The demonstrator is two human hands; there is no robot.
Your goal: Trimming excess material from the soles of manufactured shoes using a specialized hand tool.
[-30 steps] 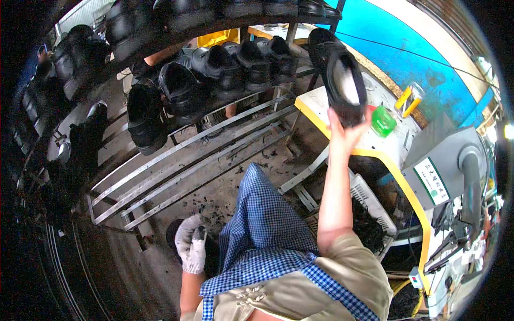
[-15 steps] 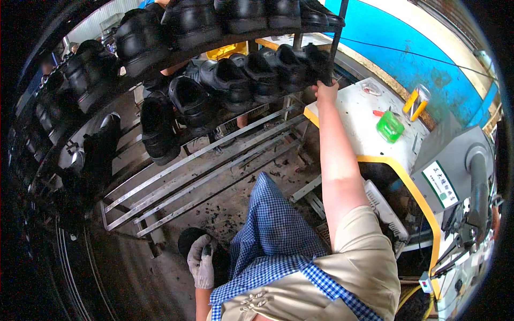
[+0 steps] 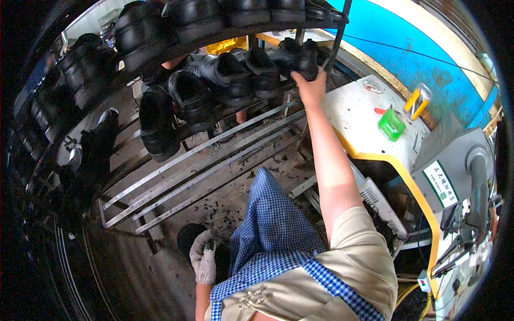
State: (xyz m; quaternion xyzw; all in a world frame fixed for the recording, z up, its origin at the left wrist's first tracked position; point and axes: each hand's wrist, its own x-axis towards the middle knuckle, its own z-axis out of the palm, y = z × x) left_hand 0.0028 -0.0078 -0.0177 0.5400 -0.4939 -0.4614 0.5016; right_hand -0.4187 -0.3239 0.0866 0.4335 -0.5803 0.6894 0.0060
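Note:
My right hand (image 3: 310, 88) reaches up to the right end of a curved rack and grips a black shoe (image 3: 300, 58). That shoe sits in a row of black shoes (image 3: 230, 72). A second row of black shoes (image 3: 203, 18) fills the tier above. My left hand (image 3: 203, 262), in a white work glove, hangs low beside my blue checked apron (image 3: 273, 230). It touches a dark round object (image 3: 187, 239) near the floor; whether its fingers close on that object is hidden.
Bare metal rails (image 3: 214, 155) run below the shoe rows. To the right stands a white-topped machine with a yellow edge (image 3: 358, 115), carrying a green container (image 3: 391, 124) and a yellow tool (image 3: 416, 101). A grey pipe (image 3: 478, 176) and blue wall (image 3: 428, 59) lie beyond.
My right hand carried the black shoe from above the machine top leftward and set it at the right end of the rack's middle row. The gloved left hand stayed low.

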